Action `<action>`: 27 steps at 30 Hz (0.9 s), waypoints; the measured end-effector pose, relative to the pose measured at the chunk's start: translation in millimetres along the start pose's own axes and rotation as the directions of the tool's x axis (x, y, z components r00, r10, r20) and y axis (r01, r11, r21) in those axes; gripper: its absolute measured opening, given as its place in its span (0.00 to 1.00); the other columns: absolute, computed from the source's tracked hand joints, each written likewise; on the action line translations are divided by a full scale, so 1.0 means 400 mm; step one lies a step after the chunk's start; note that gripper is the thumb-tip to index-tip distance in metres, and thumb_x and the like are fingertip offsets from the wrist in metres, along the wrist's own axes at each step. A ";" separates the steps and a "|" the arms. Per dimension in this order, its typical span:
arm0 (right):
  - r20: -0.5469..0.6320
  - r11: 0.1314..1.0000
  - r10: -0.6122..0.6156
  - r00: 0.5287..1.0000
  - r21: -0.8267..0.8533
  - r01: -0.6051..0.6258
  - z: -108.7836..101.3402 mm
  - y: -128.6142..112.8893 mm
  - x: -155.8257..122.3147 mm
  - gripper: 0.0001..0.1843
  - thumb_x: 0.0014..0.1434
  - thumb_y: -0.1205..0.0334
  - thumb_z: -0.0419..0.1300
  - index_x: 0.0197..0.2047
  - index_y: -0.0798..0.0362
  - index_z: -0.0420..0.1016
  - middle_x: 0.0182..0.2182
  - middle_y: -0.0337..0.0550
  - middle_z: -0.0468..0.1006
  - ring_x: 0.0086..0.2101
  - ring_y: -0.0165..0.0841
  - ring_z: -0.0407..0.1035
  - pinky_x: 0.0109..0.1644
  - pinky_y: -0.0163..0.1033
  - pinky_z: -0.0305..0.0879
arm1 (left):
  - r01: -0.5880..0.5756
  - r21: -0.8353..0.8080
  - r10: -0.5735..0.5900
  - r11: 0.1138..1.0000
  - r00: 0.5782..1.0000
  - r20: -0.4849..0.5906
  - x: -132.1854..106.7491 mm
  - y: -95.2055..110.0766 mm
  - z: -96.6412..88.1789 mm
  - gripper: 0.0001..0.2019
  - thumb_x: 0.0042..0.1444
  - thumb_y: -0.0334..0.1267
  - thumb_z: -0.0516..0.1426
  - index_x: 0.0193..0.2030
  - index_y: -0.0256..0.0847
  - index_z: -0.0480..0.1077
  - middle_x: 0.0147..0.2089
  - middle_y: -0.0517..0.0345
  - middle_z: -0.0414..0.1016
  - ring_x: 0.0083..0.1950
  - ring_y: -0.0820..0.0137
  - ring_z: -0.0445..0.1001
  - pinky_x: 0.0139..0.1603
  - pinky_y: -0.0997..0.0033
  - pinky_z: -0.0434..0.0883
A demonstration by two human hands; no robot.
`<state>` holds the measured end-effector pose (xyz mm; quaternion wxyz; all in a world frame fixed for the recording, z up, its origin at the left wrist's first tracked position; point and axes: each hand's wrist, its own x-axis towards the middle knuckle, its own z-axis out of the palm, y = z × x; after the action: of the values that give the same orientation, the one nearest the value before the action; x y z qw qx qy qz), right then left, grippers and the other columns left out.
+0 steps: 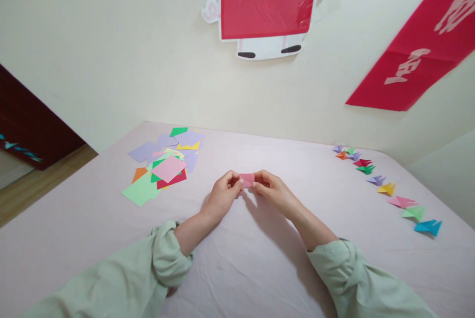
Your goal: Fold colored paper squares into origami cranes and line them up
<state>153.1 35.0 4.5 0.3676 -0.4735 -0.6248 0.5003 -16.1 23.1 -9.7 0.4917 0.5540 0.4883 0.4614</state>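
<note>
A small pink piece of paper (247, 180), folded into a rectangle, is held up between my two hands over the middle of the table. My left hand (225, 192) pinches its left edge between thumb and fingers. At the right edge, the thumb and fingers of my right hand (273, 190) are closed on the same paper. Behind the fingertips, parts of the paper's edges are hidden.
On the left lies a loose pile of coloured paper sheets (168, 168). Several folded paper figures, among them a blue one (428, 228), form a line along the right side of the pale cloth-covered table (237, 278). A wall (178, 70) rises behind.
</note>
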 end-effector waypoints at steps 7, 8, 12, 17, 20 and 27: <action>-0.004 0.996 -0.012 1.000 -0.083 0.012 -0.004 -0.002 -0.005 0.07 0.53 0.60 0.55 0.26 0.52 0.65 0.20 0.33 0.67 0.23 0.27 0.60 0.28 0.33 0.54 | -0.086 0.087 0.082 0.992 0.995 0.055 -0.006 -0.005 0.004 0.08 0.55 0.39 0.57 0.40 0.39 0.67 0.36 0.60 0.72 0.37 0.73 0.71 0.40 0.72 0.69; 0.024 0.992 -0.007 1.000 -0.125 0.010 -0.007 -0.004 -0.007 0.07 0.53 0.60 0.55 0.26 0.52 0.65 0.20 0.33 0.66 0.23 0.27 0.59 0.27 0.33 0.53 | -0.089 0.082 0.085 0.993 0.995 0.052 -0.007 -0.007 0.004 0.09 0.55 0.39 0.57 0.41 0.39 0.67 0.37 0.60 0.72 0.38 0.72 0.72 0.40 0.72 0.70; 0.084 0.970 -0.001 0.996 -0.240 0.021 -0.008 -0.011 -0.011 0.07 0.53 0.62 0.55 0.26 0.54 0.68 0.22 0.35 0.68 0.25 0.27 0.59 0.28 0.33 0.53 | -0.096 0.078 0.085 0.992 0.988 0.132 -0.006 -0.014 0.001 0.06 0.57 0.38 0.56 0.37 0.38 0.67 0.35 0.58 0.72 0.37 0.72 0.72 0.38 0.71 0.70; -0.018 0.972 0.007 1.000 -0.233 -0.011 -0.002 0.009 -0.008 0.04 0.53 0.64 0.54 0.27 0.53 0.67 0.21 0.34 0.69 0.24 0.28 0.62 0.28 0.33 0.56 | -0.162 0.274 0.128 0.948 0.982 0.139 -0.012 -0.024 0.001 0.09 0.60 0.36 0.53 0.47 0.42 0.63 0.33 0.62 0.70 0.34 0.72 0.71 0.36 0.71 0.69; -0.017 0.977 0.009 1.000 -0.212 -0.013 -0.002 0.026 -0.006 0.03 0.53 0.65 0.53 0.30 0.52 0.67 0.21 0.34 0.70 0.23 0.29 0.64 0.27 0.33 0.57 | -0.229 0.441 0.173 0.868 0.971 0.165 -0.024 -0.024 0.001 0.12 0.60 0.34 0.51 0.51 0.42 0.60 0.34 0.62 0.70 0.35 0.70 0.71 0.39 0.68 0.69; -0.075 0.917 -0.116 0.990 -0.390 0.078 -0.007 0.031 -0.006 0.04 0.56 0.67 0.52 0.35 0.51 0.67 0.27 0.37 0.74 0.29 0.31 0.68 0.35 0.36 0.61 | -0.513 0.607 0.329 0.607 0.857 0.396 -0.042 -0.002 -0.005 0.12 0.57 0.26 0.51 0.45 0.43 0.65 0.49 0.53 0.71 0.53 0.63 0.67 0.55 0.60 0.67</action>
<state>159.1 34.2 -6.9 0.3211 -0.5286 -0.7154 0.3251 -19.9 6.5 -11.0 0.1799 0.8485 0.4147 0.2753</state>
